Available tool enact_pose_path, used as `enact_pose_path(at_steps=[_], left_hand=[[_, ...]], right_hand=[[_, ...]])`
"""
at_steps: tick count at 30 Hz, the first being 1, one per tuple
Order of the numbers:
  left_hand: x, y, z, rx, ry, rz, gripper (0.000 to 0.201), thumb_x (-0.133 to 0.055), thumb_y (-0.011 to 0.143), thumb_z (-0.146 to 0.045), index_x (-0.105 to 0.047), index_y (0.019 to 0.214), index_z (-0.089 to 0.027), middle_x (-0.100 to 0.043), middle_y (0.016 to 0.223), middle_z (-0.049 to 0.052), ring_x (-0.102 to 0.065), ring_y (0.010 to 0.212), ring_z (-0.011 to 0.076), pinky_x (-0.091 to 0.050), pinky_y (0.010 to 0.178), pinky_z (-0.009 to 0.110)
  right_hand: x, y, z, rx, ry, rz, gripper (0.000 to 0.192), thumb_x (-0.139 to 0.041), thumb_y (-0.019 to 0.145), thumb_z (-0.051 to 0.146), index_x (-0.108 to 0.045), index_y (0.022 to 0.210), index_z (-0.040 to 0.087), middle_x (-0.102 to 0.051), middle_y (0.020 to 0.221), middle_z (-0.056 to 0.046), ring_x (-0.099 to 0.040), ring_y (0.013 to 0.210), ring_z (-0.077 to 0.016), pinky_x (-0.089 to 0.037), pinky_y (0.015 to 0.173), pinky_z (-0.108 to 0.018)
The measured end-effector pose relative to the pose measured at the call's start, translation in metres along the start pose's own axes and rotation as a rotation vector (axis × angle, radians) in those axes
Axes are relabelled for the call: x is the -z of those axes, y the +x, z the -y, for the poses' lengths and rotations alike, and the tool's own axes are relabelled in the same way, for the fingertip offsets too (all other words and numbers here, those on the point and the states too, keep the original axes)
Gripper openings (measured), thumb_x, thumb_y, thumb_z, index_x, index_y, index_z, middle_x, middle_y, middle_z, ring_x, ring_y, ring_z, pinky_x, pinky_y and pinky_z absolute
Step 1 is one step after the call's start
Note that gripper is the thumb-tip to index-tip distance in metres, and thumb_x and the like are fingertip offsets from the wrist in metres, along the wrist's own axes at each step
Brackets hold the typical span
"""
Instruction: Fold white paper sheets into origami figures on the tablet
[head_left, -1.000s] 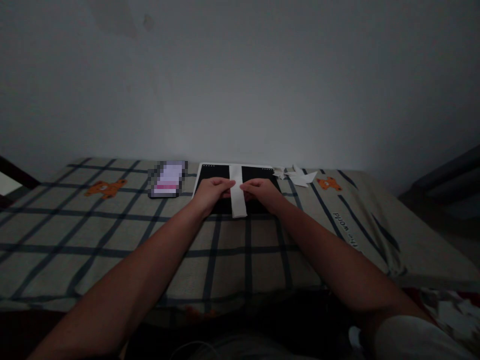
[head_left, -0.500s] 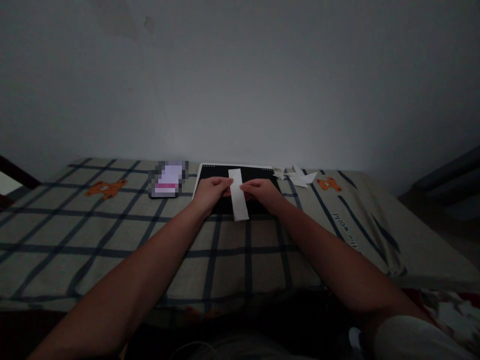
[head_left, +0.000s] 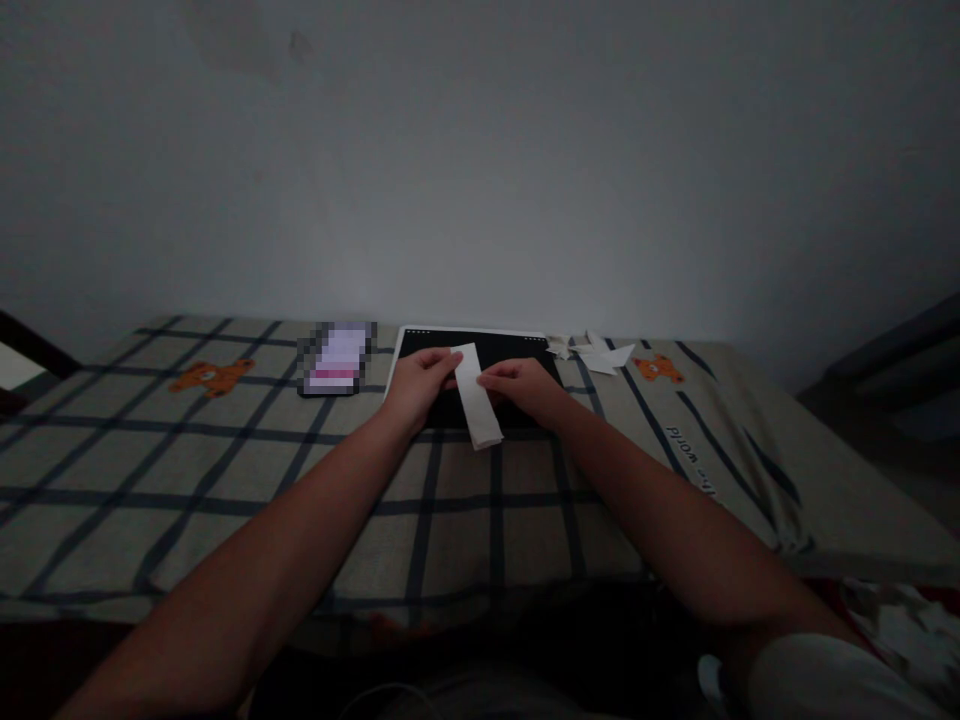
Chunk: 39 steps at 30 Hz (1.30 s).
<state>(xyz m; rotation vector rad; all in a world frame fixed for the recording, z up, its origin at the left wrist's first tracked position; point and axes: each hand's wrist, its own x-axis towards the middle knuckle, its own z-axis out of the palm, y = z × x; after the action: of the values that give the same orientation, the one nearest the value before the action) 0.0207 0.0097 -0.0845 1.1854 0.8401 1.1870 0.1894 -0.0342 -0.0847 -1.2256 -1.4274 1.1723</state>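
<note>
I pinch a white paper strip (head_left: 475, 397) between both hands: my left hand (head_left: 420, 383) closes on its left edge near the far end, my right hand (head_left: 521, 385) closes on its right edge at the middle. The strip tilts slightly, its near end hanging past the near edge of the black board (head_left: 501, 346) at the bed's (head_left: 225, 470) far edge, near folded paper stars (head_left: 596, 353)

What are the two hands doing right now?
Left hand: closed, pinching the white paper strip.
Right hand: closed, pinching the same strip from the other side.
</note>
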Motion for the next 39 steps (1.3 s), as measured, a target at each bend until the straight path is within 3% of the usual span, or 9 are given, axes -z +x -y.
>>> enact_pose_path(at_steps=[7, 13, 17, 20, 26, 29, 35, 39], left_hand=[[0.0015, 0.0018, -0.0012, -0.017, -0.07, -0.04, 0.026, -0.073, 0.065, -0.034, -0.068, 0.076, -0.012, -0.067, 0.074, 0.004, -0.061, 0.068, 0.0121, -0.052, 0.068, 0.026], [0.0024, -0.0012, -0.005, 0.08, -0.027, 0.097, 0.033, -0.075, 0.064, -0.034, -0.069, 0.088, -0.013, -0.069, 0.085, 0.007, -0.062, 0.072, 0.0124, -0.052, 0.07, 0.026], [0.0014, -0.0024, -0.0025, 0.159, 0.064, 0.17, 0.03, -0.076, 0.063, -0.032, -0.069, 0.081, -0.011, -0.069, 0.079, 0.009, -0.062, 0.069, 0.013, -0.051, 0.07, 0.027], [0.0004, -0.0027, -0.0019, 0.133, 0.097, 0.155, 0.025, -0.076, 0.063, -0.031, -0.069, 0.076, -0.011, -0.068, 0.075, 0.007, -0.062, 0.066, 0.0122, -0.051, 0.07, 0.027], [0.0008, 0.0, -0.0034, 0.023, 0.071, 0.001, 0.027, -0.076, 0.062, -0.032, -0.069, 0.078, -0.012, -0.069, 0.075, 0.004, -0.061, 0.064, 0.0116, -0.053, 0.071, 0.027], [0.002, 0.001, -0.0029, 0.021, 0.039, 0.018, 0.032, -0.076, 0.062, -0.036, -0.07, 0.082, -0.012, -0.069, 0.079, 0.005, -0.062, 0.067, 0.0119, -0.053, 0.072, 0.027], [0.0014, -0.0021, -0.0034, 0.151, 0.057, 0.127, 0.028, -0.076, 0.063, -0.033, -0.07, 0.08, -0.011, -0.069, 0.076, 0.007, -0.062, 0.067, 0.0119, -0.052, 0.068, 0.025], [0.0, -0.0022, -0.0029, 0.138, 0.082, 0.093, 0.024, -0.078, 0.06, -0.029, -0.069, 0.075, -0.012, -0.068, 0.072, 0.006, -0.061, 0.065, 0.0117, -0.052, 0.069, 0.026]], right_hand=[[-0.0018, -0.0001, -0.0002, 0.015, -0.027, -0.016, 0.02, -0.066, 0.071, 0.032, -0.069, 0.079, 0.014, -0.068, 0.072, -0.004, -0.059, 0.061, -0.012, -0.047, 0.06, -0.026], [0.0006, -0.0007, 0.0014, 0.048, -0.053, -0.102, 0.019, -0.066, 0.071, 0.033, -0.069, 0.079, 0.015, -0.069, 0.073, -0.004, -0.059, 0.062, -0.0121, -0.047, 0.062, -0.027], [0.0038, 0.0019, -0.0013, 0.081, -0.064, -0.175, 0.02, -0.066, 0.071, 0.034, -0.07, 0.079, 0.016, -0.069, 0.073, -0.004, -0.059, 0.063, -0.0123, -0.048, 0.065, -0.029], [0.0031, 0.0033, -0.0044, 0.069, 0.016, -0.168, 0.022, -0.067, 0.07, 0.035, -0.07, 0.081, 0.016, -0.069, 0.074, -0.004, -0.06, 0.065, -0.0128, -0.049, 0.067, -0.029], [0.0011, 0.0031, -0.0072, -0.019, 0.118, -0.072, 0.024, -0.071, 0.067, 0.033, -0.07, 0.082, 0.015, -0.069, 0.077, -0.005, -0.061, 0.066, -0.013, -0.05, 0.069, -0.031], [0.0022, 0.0027, -0.0066, 0.003, 0.057, -0.101, 0.024, -0.07, 0.068, 0.034, -0.07, 0.082, 0.014, -0.069, 0.076, -0.005, -0.06, 0.064, -0.0125, -0.049, 0.066, -0.029], [0.0045, 0.0036, -0.0058, 0.071, -0.021, -0.184, 0.023, -0.067, 0.07, 0.034, -0.07, 0.081, 0.014, -0.068, 0.073, -0.004, -0.058, 0.062, -0.0115, -0.047, 0.063, -0.028], [0.004, 0.0037, -0.0058, 0.033, 0.068, -0.171, 0.024, -0.069, 0.067, 0.034, -0.07, 0.081, 0.014, -0.069, 0.074, -0.005, -0.059, 0.063, -0.0116, -0.049, 0.065, -0.028]])
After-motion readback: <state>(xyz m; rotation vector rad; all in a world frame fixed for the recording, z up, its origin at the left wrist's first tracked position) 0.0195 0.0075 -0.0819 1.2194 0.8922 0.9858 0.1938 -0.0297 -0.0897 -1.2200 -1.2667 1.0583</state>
